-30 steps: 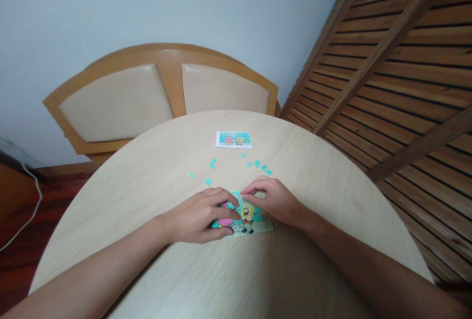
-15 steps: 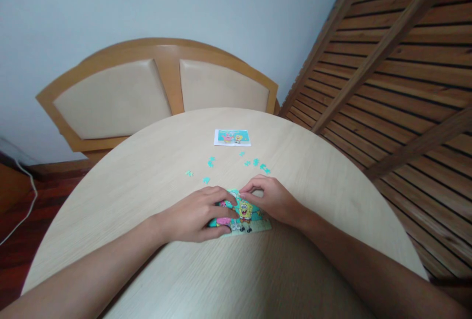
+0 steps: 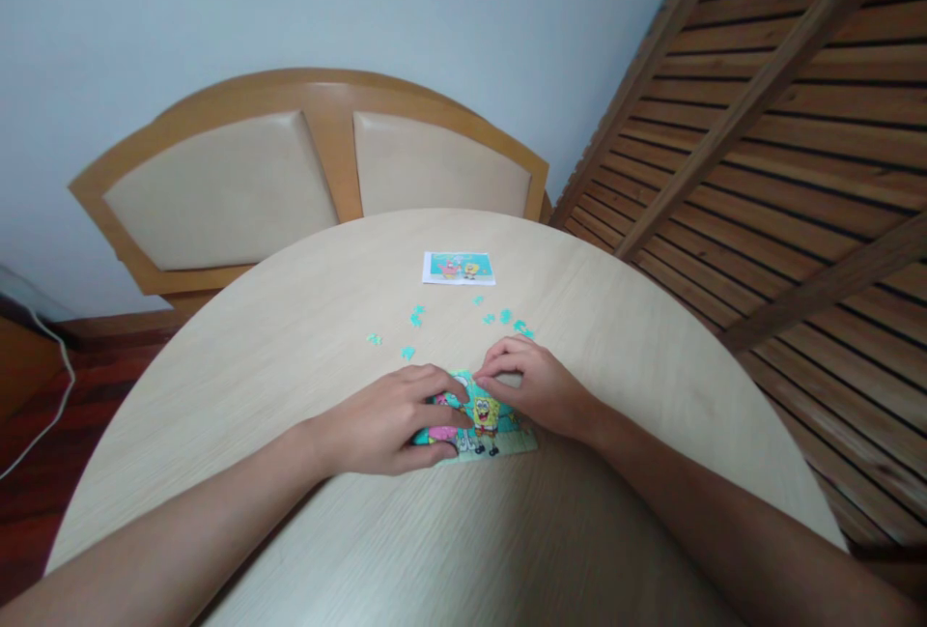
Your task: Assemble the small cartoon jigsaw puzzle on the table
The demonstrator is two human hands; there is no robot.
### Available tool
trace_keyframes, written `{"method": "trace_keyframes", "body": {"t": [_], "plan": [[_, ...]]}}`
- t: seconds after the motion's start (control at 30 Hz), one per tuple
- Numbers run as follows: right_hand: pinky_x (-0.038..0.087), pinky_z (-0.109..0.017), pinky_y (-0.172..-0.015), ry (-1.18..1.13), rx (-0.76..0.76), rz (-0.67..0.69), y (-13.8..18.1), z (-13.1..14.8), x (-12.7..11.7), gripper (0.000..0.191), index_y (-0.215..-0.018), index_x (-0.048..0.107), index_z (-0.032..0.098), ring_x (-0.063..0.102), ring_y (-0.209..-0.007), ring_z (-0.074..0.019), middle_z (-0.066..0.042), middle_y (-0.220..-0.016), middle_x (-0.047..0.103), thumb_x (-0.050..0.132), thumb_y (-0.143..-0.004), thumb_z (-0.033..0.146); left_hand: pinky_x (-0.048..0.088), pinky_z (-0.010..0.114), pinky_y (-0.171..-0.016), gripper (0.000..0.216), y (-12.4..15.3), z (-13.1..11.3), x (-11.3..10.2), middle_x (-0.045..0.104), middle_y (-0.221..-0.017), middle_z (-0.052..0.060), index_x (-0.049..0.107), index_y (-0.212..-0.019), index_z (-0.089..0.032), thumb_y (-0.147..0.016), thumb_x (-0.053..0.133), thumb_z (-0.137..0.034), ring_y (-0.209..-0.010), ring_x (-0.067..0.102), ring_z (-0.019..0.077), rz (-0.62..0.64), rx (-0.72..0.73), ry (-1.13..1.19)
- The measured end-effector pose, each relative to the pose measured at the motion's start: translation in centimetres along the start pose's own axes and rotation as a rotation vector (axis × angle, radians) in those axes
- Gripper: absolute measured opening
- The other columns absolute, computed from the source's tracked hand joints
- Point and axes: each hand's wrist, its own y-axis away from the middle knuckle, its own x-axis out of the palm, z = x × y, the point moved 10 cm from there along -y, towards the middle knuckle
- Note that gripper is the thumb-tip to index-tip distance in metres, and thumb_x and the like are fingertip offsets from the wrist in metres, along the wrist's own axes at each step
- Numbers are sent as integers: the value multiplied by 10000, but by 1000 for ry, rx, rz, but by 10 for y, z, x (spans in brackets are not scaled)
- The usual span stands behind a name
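A partly assembled jigsaw puzzle (image 3: 487, 419) with a yellow cartoon figure and a pink one lies on the table in front of me. My left hand (image 3: 406, 419) rests over the puzzle's left side, fingers apart, covering part of the pink figure. At the puzzle's upper edge, my right hand (image 3: 532, 381) pinches thumb and forefinger together on what looks like a small jigsaw piece, mostly hidden by the fingertips. Several loose teal pieces lie just beyond my hands, among them one piece (image 3: 408, 354) near my left hand and another (image 3: 522, 328) near my right.
A picture card (image 3: 459, 268) with the same cartoon figures lies farther back on the round wooden table (image 3: 290, 318). Behind the table stands a padded wooden backrest (image 3: 224, 192) against the wall. A slatted wooden panel (image 3: 782, 125) slants along the right side.
The view has shifted slightly. My right hand's fingers have moved a little at the puzzle's upper edge, still pinched; my left hand stays on the puzzle.
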Motion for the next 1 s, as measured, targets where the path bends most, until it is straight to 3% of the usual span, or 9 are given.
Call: {"method": "trace_keyframes", "body": {"t": [0.2, 0.5, 0.8, 0.9, 1.0], "plan": [[481, -362, -879, 42, -32, -37, 0, 3, -13, 112, -862, 767, 208, 650, -897, -198, -42, -888, 721, 667, -903, 180, 492, 430, -1022, 281, 0, -1, 1, 644, -1206, 130, 675, -1210, -217, -990, 585, -368, -1161, 603, 278, 20, -4, -12], [441, -368, -874, 170, -172, 109, 7, 16, 1, 68, -899, 777, 247, 637, -916, -204, -34, -921, 714, 709, -896, 246, 493, 429, -1028, 293, 1, -1, 0, 653, -1209, 129, 669, -1227, -217, -990, 589, -369, -1169, 607, 281, 24, 0, -15], [436, -372, -862, 202, -207, 133, 7, 21, -2, 98, -925, 760, 243, 648, -923, -206, -40, -944, 724, 662, -921, 232, 510, 411, -1006, 275, 0, 2, -7, 661, -1205, 111, 662, -1229, -228, -994, 578, -344, -1133, 617, 247, -30, -4, 18], [457, -385, -864, 228, -132, 30, 4, 7, -15, 130, -963, 740, 233, 652, -948, -221, -51, -967, 733, 618, -929, 203, 537, 393, -904, 237, 8, 25, -29, 677, -1095, 94, 694, -1112, -208, -1012, 511, -322, -1021, 632, 231, -127, -173, -90], [480, -410, -870, 261, -34, -66, 2, -11, -29, 135, -960, 728, 223, 657, -962, -241, -60, -979, 744, 601, -923, 194, 541, 392, -818, 266, 33, 66, -58, 677, -1034, 102, 708, -1030, -185, -996, 479, -315, -930, 631, 240, -232, -532, -299]]}}
